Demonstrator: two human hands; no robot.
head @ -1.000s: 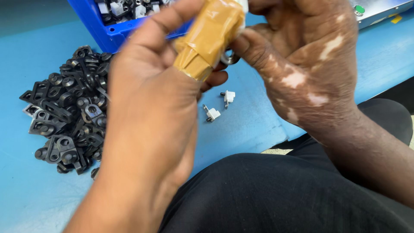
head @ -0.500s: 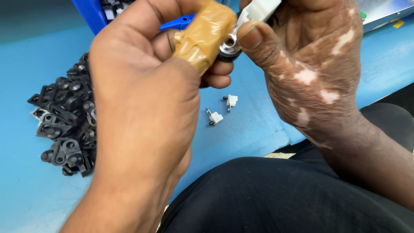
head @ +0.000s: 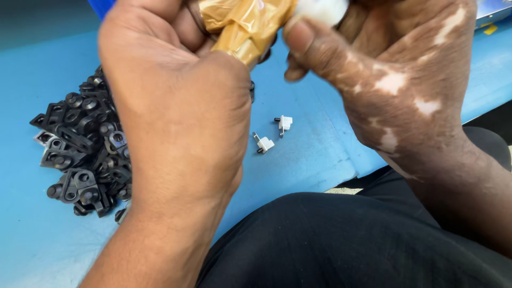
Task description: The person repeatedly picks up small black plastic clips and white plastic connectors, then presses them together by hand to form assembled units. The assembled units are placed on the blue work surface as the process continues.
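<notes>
The person's left hand (head: 176,106) is closed around a tool wrapped in tan, glossy tape (head: 246,24), whose taped end sticks out between the thumb and the curled fingers near the top of the head view. The right hand (head: 394,80) is also closed, its thumb and fingertips pinching a small white plastic piece (head: 322,9) at the very top edge; the piece is blurred and cut off by the frame, so its shape cannot be told. The white piece sits just beside the taped tool, apparently touching its end, and both are held up above the blue work surface (head: 314,154).

On the surface below the hands lie two small white plastic parts with dark metal pins (head: 273,134), near each other but apart. To the left, partly hidden behind the left hand, a heap of small black plastic brackets with round holes (head: 80,154) is spread on the blue top. A corner of a blue plastic bin (head: 101,6) shows at the upper edge behind the left hand. A grey object with a yellow mark (head: 493,13) lies at the upper right corner. The person's lap in black cloth (head: 341,245) fills the lower right
</notes>
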